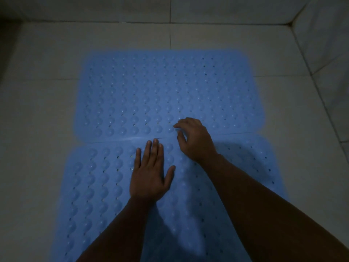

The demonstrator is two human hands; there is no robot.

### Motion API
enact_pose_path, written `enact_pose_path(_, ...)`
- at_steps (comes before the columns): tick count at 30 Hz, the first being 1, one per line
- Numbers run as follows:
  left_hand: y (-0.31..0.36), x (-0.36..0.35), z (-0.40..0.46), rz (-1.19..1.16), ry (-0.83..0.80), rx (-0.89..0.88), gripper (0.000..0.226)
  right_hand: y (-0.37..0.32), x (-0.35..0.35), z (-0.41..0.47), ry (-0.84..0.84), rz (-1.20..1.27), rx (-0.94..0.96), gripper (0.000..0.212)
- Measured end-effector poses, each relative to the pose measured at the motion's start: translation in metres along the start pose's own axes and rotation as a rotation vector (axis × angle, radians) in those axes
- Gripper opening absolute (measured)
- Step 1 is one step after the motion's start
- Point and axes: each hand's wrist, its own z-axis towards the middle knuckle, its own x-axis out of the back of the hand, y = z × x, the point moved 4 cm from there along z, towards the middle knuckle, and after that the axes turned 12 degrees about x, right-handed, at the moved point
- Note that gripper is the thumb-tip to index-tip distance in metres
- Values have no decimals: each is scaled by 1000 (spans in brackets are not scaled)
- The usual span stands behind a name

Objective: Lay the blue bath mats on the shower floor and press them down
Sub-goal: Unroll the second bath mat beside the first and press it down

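While both mats (166, 91) lie on the floor (37, 110), left hand (151, 174) presses flat, right hand (194, 138) fingers curl loosely at the seam; soft, floppy rubber, best gripped by an edge.

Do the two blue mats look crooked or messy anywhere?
A little. The far blue bumpy rubber bath mat and the near blue bumpy rubber bath mat don't line up: the near one sits shifted sideways. Where they meet, the far mat's edge slightly overlaps, right by the flat left hand and bent-fingered right hand.
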Motion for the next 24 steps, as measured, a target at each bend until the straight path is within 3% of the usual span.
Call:
enact_pose_path(4, 1, -6, 10, -5, 0, -11, 79, 9, -11, -2, 44, -46, 45, 25)
enact_pose_path(10, -1, 0, 10, -111, -16, 22, 76, 1, -5, -31, -37, -91, 72, 28)
enact_pose_path(13, 2, 9, 18, -171, -152, 72, 78, 0, 2, -38, -69, -119, 86, 27)
enact_pose_path(15, 4, 26, 23, -147, -243, 86, 76, -11, 8, -38, -184, -116, 53, 32)
enact_pose_path(20, -13, 56, 32, -114, -57, 150, 55, -33, -14, -46, -525, -207, -45, 59)
enact_pose_path(22, -15, 52, 27, -133, -16, 129, 54, -34, -37, -63, -554, -249, -11, 66)
enact_pose_path(24, -13, 52, 25, -130, -9, 89, 60, -34, -51, -75, -472, -292, 31, 68)
